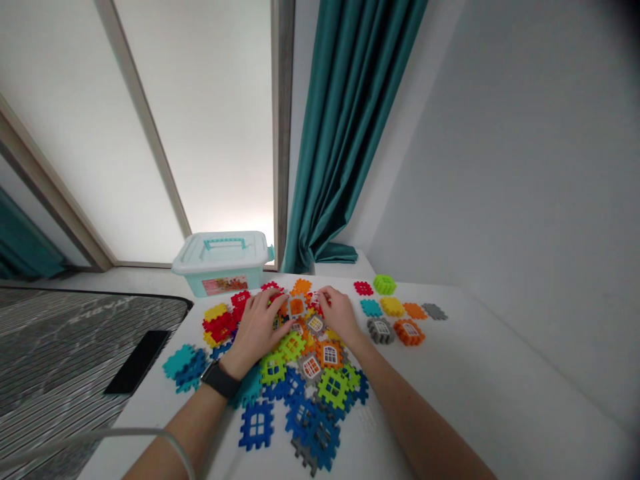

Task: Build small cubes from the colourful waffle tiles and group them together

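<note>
A heap of colourful interlocking plastic tiles lies spread on the white table, several with window lattices. My left hand (pixel 259 328), with a black watch on the wrist, rests on the left of the heap, its fingers spread. Under and beside it are red tiles (pixel 220 327) and a lime green window tile (pixel 273 369). My right hand (pixel 341 315) is at the far right of the heap, fingers bent and closed at a red window tile (pixel 315 300); the fingertips partly hide it. Between the hands lie an orange tile (pixel 297 307) and a grey window tile (pixel 315 324).
Small stacks sorted by colour stand to the right, among them lime green (pixel 385 285), grey (pixel 381 331) and orange window tiles (pixel 409 332). A lidded plastic box (pixel 223 260) stands at the back left. A pale cable (pixel 125 432) crosses the lower left.
</note>
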Available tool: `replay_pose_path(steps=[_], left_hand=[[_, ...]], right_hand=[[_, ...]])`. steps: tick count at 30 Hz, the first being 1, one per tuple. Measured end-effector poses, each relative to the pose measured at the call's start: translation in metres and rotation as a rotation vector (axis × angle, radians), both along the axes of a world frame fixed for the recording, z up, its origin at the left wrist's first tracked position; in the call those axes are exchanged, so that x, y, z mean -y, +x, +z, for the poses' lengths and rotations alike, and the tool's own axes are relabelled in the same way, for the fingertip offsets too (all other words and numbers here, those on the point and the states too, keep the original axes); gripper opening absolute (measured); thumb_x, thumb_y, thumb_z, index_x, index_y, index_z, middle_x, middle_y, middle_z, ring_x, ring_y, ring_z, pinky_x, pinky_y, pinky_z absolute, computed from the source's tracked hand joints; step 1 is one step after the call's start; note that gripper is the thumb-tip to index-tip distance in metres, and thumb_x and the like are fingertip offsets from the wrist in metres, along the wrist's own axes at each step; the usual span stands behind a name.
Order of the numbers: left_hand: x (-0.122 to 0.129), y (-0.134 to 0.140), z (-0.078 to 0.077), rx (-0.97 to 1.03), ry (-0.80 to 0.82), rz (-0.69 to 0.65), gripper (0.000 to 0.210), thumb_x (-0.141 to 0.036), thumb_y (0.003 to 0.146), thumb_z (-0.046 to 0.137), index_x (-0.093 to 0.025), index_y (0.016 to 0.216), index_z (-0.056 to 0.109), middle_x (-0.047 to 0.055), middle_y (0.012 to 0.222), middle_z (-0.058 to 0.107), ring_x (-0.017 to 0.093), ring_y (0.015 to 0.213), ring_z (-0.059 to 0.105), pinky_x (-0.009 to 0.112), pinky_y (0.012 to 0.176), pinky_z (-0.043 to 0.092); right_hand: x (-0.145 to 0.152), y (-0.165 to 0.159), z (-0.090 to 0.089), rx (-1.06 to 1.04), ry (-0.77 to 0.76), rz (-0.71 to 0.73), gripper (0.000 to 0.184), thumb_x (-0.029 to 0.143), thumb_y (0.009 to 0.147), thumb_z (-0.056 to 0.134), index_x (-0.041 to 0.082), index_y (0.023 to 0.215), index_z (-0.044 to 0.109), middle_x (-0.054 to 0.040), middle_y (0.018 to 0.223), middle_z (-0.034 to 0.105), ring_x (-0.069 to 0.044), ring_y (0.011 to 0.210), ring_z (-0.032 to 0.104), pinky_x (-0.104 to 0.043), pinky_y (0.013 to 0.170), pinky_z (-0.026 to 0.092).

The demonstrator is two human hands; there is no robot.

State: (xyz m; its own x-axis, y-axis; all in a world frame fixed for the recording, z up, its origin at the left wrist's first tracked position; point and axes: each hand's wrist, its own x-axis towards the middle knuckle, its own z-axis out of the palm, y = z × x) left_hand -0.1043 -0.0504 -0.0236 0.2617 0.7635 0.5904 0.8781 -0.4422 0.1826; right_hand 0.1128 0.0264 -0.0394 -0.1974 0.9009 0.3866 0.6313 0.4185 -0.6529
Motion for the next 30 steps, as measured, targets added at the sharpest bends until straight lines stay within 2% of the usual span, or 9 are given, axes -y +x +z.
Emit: replay_pose_path(steps=[4,9,13,15,18,20,24,30], left_hand=[[0.0,0.001,-0.002,0.019,-0.003,-0.017,0.045,-0.037,0.09,0.067,-0.021,0.13,0.057,0.013,0.127,0.059,0.033,0.12,0.054,0.053,0.101,0.045],[0.001,0.008,-0.004,0.147,-0.033,-0.068,0.044,-0.034,0.087,0.07,-0.022,0.128,0.058,0.011,0.125,0.059,0.031,0.119,0.056,0.051,0.1,0.048],[0.005,0.014,-0.002,0.201,-0.058,-0.105,0.041,-0.033,0.088,0.068,-0.02,0.125,0.059,0.012,0.123,0.061,0.031,0.117,0.058,0.05,0.098,0.05],[0.007,0.017,-0.001,0.213,-0.05,-0.121,0.041,-0.034,0.088,0.068,-0.02,0.125,0.059,0.012,0.122,0.062,0.03,0.115,0.059,0.049,0.097,0.051],[0.01,0.02,-0.002,0.208,-0.015,-0.147,0.041,-0.034,0.089,0.068,-0.022,0.126,0.059,0.011,0.119,0.064,0.03,0.112,0.06,0.049,0.096,0.051],[0.011,0.021,-0.002,0.198,0.007,-0.164,0.041,-0.034,0.089,0.068,-0.022,0.127,0.059,0.011,0.118,0.064,0.029,0.111,0.06,0.049,0.095,0.051],[0.01,0.021,-0.005,0.188,0.041,-0.174,0.041,-0.035,0.089,0.069,-0.022,0.127,0.059,0.011,0.117,0.064,0.029,0.11,0.06,0.048,0.094,0.051],[0.014,0.026,-0.006,0.19,0.059,-0.218,0.041,-0.036,0.091,0.067,-0.022,0.129,0.058,0.011,0.114,0.065,0.028,0.105,0.061,0.046,0.09,0.052]], right_hand=[[0.013,0.003,0.009,-0.19,-0.042,0.033,0.033,0.041,0.098,0.039,0.02,0.088,0.063,-0.0007,0.073,0.065,-0.018,0.07,0.062,-0.027,0.065,0.047],[0.048,0.012,0.024,-0.478,-0.147,0.044,0.032,0.049,0.091,0.052,0.021,0.087,0.067,0.0024,0.063,0.058,-0.017,0.06,0.056,-0.027,0.057,0.043],[0.074,0.014,0.024,-0.524,-0.169,-0.025,0.029,0.046,0.091,0.053,0.022,0.093,0.07,0.002,0.062,0.057,-0.018,0.057,0.053,-0.028,0.055,0.042],[0.081,0.012,0.02,-0.542,-0.177,-0.035,0.029,0.044,0.091,0.053,0.023,0.101,0.07,0.0001,0.069,0.062,-0.019,0.063,0.057,-0.029,0.059,0.046],[0.084,0.007,0.013,-0.581,-0.19,0.016,0.031,0.041,0.089,0.057,0.024,0.112,0.069,-0.0022,0.084,0.068,-0.02,0.075,0.063,-0.032,0.07,0.051],[0.082,0.005,0.009,-0.614,-0.205,0.053,0.032,0.04,0.087,0.061,0.023,0.113,0.068,-0.0023,0.085,0.068,-0.021,0.078,0.064,-0.033,0.074,0.051],[0.078,0.004,0.006,-0.72,-0.253,0.055,0.031,0.041,0.083,0.067,0.022,0.107,0.066,-0.0017,0.083,0.068,-0.02,0.076,0.063,-0.032,0.072,0.052],[0.078,0.007,0.014,-0.798,-0.292,0.055,0.03,0.044,0.08,0.069,0.022,0.1,0.066,0.0008,0.074,0.065,-0.018,0.069,0.06,-0.029,0.064,0.049]])
